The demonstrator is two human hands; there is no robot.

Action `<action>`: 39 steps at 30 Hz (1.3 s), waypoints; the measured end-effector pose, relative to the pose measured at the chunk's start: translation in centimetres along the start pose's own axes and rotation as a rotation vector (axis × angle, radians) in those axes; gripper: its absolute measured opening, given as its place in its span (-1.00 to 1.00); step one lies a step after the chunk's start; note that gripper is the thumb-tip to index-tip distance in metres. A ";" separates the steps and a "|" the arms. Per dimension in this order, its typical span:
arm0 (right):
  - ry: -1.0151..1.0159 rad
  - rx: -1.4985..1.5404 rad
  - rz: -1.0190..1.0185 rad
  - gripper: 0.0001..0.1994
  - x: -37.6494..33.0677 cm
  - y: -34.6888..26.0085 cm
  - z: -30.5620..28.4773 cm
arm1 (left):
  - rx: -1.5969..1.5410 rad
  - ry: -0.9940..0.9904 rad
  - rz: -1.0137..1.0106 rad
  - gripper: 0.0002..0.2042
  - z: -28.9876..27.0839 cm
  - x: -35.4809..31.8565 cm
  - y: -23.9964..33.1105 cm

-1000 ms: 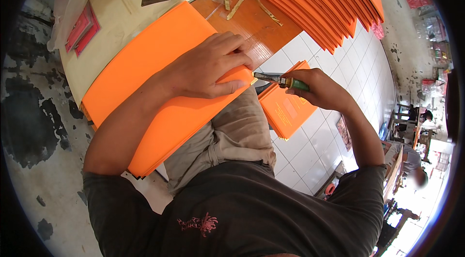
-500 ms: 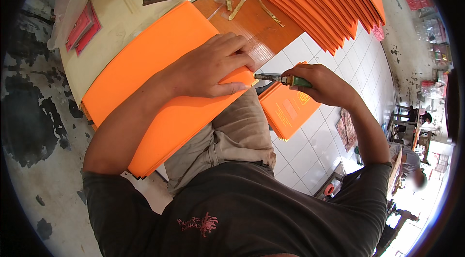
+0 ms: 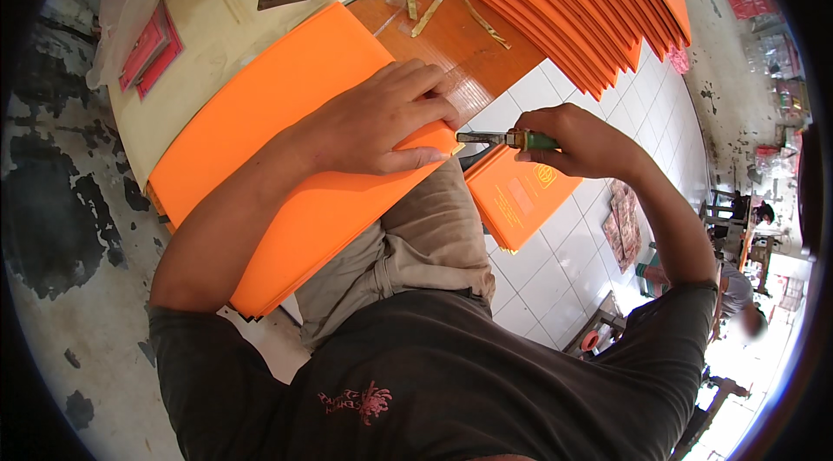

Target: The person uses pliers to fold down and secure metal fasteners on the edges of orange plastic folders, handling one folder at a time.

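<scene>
1. Covers (image 3: 278, 75), flat, orange — partly over the khaki-trousered lap (image 3: 434, 218) — are gripped by the left hand (image 3: 382, 116).
2. One gold-coloured corner piece (image 3: 457, 149) is apparently being crimped; steadiness is called for.
3. At it, green-handled metal pliers (image 3: 486, 139) are grasped by the right hand (image 3: 577, 140).

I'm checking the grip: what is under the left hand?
The left hand rests on an orange cover, visible on both sides; the patch beneath the palm is hidden.

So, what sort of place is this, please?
Probably a workshop: there is a stack of orange folders, gold strips lie scattered on the table, and the right hand holds green-handled pliers.
</scene>
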State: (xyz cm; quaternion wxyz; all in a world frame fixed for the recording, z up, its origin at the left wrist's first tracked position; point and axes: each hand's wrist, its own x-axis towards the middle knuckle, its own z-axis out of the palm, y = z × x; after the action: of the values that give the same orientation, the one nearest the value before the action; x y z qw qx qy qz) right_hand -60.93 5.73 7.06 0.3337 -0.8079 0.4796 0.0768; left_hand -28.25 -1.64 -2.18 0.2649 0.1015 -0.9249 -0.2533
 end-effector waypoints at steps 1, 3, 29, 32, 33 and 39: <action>-0.010 -0.008 -0.003 -0.78 0.2 -0.1 -0.3 | -0.002 -0.001 -0.002 -0.66 0.0 0.0 0.0; -0.061 -0.031 0.037 -0.78 0.7 -0.5 -1.1 | -0.004 -0.003 -0.008 -0.65 0.0 -0.1 0.0; -0.130 -0.095 0.006 -0.69 2.9 1.8 -1.3 | -0.004 -0.011 -0.011 -0.67 0.1 0.0 -0.1; -0.137 -0.085 0.033 -0.69 3.0 1.8 -1.2 | -0.002 -0.015 -0.011 -0.67 0.2 0.0 -0.1; -0.133 -0.099 0.030 -0.69 3.0 1.8 -1.2 | -0.003 -0.015 -0.009 -0.66 0.2 0.0 -0.2; -0.149 -0.130 0.047 -0.69 3.2 1.4 -1.4 | -0.013 -0.002 -0.019 -0.66 0.3 -0.2 -0.1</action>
State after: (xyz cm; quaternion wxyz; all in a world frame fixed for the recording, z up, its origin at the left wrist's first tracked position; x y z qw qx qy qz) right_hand -60.71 2.12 6.09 0.3134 -0.8083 0.4666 0.1752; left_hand -28.28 -1.53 -2.53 0.2621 0.1083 -0.9225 -0.2620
